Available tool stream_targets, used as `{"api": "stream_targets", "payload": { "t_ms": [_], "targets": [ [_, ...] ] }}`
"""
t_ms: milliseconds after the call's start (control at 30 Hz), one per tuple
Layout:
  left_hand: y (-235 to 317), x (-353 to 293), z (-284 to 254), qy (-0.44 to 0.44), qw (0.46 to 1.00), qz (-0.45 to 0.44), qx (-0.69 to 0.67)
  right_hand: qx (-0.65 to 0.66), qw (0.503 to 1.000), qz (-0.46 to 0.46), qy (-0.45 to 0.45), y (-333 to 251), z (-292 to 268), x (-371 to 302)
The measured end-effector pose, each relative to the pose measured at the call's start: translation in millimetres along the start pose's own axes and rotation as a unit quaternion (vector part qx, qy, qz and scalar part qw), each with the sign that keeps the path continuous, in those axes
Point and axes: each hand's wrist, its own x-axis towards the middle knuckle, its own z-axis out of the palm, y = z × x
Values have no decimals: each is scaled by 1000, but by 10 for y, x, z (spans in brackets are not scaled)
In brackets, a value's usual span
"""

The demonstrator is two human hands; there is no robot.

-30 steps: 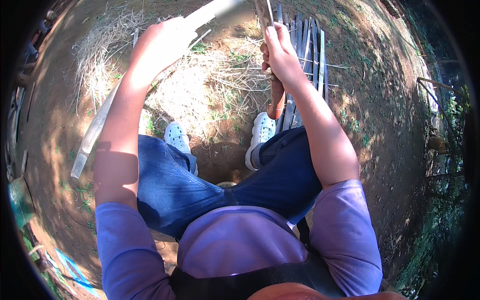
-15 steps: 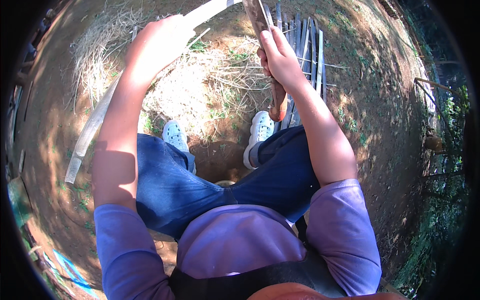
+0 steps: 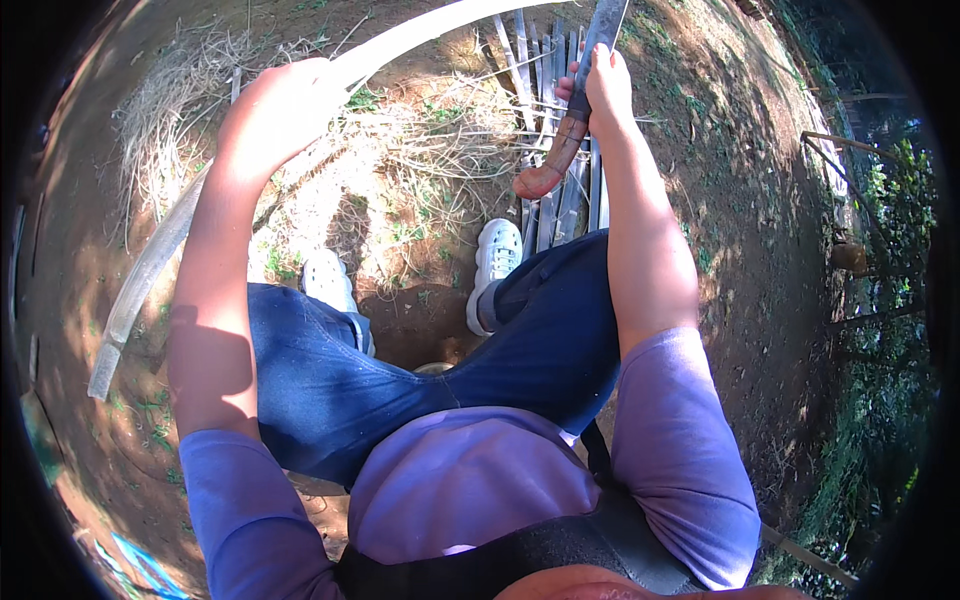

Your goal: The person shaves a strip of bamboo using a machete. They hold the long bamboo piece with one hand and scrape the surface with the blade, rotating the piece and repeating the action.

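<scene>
My left hand (image 3: 285,115) grips a long pale split bamboo strip (image 3: 150,265) that curves from the top of the view down past my left knee. In my right hand (image 3: 600,90) is a big knife (image 3: 565,140) with a brown wooden handle; its blade points up and away, near the far end of the strip. Both arms are stretched out in front of me. I sit with blue jeans and white shoes (image 3: 495,255) over bare red soil.
A bundle of cut bamboo slats (image 3: 560,200) lies on the ground under my right hand. Dry grass and shavings (image 3: 430,150) are scattered ahead. A wooden post and green bushes (image 3: 880,300) stand at the right.
The right hand with the knife has lifted up and away from me. The left hand has kept its hold on the strip, which has shifted a little.
</scene>
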Motion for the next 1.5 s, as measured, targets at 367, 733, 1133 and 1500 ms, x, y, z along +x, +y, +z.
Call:
{"api": "stream_targets", "payload": {
  "t_ms": [367, 733, 1133, 1500],
  "targets": [
    [179, -68, -51, 9, 1000, -7, 1, -43, 999, 21, 26, 70, -30, 28],
    [-84, 14, -95, 56, 997, 13, 53, -170, 976, -41, -130, -90, 559, -621],
    [-149, 153, 2, 98, 990, 77, 69, -190, 951, -74, -232, -170, 786, -972],
    [6, 108, 39, 77, 994, 48, 58, -104, 994, -24, -24, -63, 297, -171]
  ]
}}
